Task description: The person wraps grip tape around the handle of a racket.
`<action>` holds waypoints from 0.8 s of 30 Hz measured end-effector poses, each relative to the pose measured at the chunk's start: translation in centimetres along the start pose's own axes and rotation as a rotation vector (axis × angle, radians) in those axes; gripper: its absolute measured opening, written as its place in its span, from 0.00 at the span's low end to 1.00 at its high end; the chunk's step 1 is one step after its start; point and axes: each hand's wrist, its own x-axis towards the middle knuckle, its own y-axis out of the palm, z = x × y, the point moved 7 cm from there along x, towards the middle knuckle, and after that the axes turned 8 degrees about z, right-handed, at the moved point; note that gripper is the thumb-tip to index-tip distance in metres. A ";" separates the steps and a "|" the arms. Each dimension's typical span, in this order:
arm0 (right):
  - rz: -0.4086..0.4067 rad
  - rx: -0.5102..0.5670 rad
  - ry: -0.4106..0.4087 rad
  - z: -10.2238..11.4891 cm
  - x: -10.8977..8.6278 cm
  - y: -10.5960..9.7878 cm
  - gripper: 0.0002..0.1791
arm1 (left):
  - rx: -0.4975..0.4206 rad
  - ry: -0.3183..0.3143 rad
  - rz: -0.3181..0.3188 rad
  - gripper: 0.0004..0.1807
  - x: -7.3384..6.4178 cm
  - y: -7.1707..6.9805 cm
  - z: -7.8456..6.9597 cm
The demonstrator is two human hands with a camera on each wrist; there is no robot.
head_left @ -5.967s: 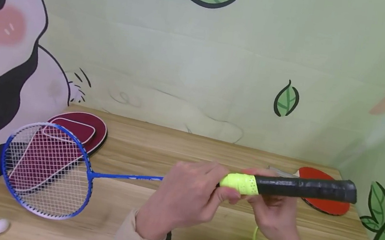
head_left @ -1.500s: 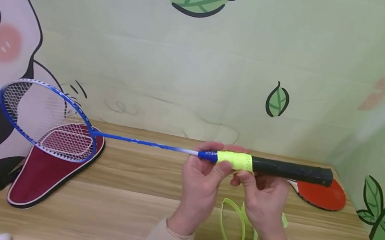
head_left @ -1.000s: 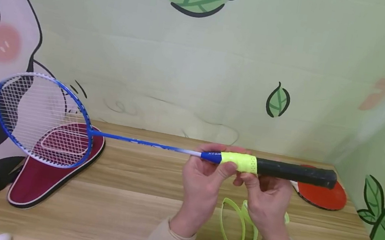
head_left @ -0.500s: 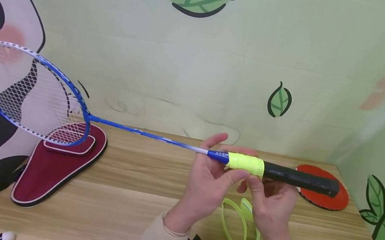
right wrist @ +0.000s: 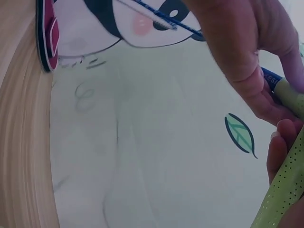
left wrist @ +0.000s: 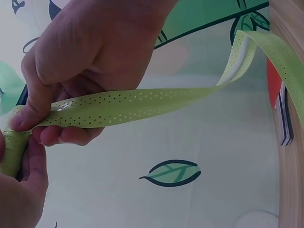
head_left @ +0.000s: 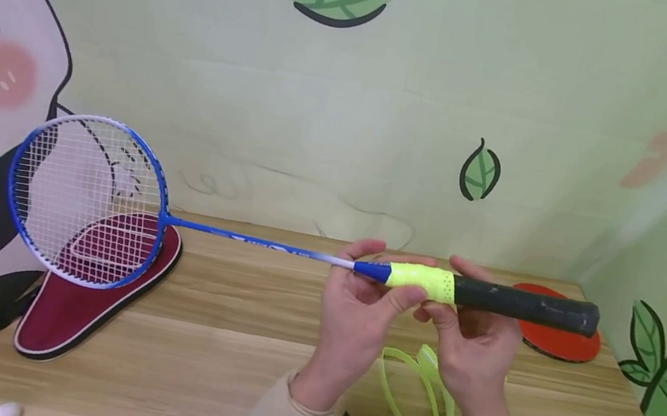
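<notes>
A blue-and-white badminton racket (head_left: pixel 258 241) is held level above the table, its strung head to the left. Yellow perforated grip tape (head_left: pixel 422 281) wraps the upper part of its black handle (head_left: pixel 521 305). My left hand (head_left: pixel 350 317) holds the racket from below at the cone, thumb pressed on the wound tape. Beside it, my right hand (head_left: pixel 476 349) pinches the tape near the wrap. In the left wrist view the loose tape (left wrist: pixel 128 107) runs taut through the right hand (left wrist: pixel 95 52), then twists away. The right hand's far fingers are partly hidden behind the handle.
The tape's free end (head_left: pixel 397 412) hangs in loops below the right hand. A maroon paddle case (head_left: pixel 71 320) lies at left on the wooden table (head_left: pixel 189 372). A red table tennis paddle (head_left: pixel 564 343) sits at right, partly behind the handle. A shuttlecock (head_left: pixel 7 410) is at front left.
Six seconds ago my left hand lay over the shaft; now it supports it from below. Over the last half second the racket head has dropped slightly and its face turned toward the head camera.
</notes>
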 end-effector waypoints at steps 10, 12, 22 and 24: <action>0.007 0.053 0.035 -0.3 0.3 0.3 0.24 | 0.036 -0.029 -0.064 0.32 0.1 -0.6 0.1; 0.009 0.042 0.032 -0.4 0.3 0.2 0.24 | 0.048 -0.030 -0.070 0.32 0.1 -0.7 0.2; -0.010 0.000 0.001 -0.8 0.2 0.0 0.24 | 0.130 -0.038 -0.160 0.32 -0.1 -1.7 0.7; -0.005 -0.012 -0.008 -0.9 0.4 0.0 0.25 | 0.131 -0.043 -0.169 0.32 -0.1 -1.8 0.8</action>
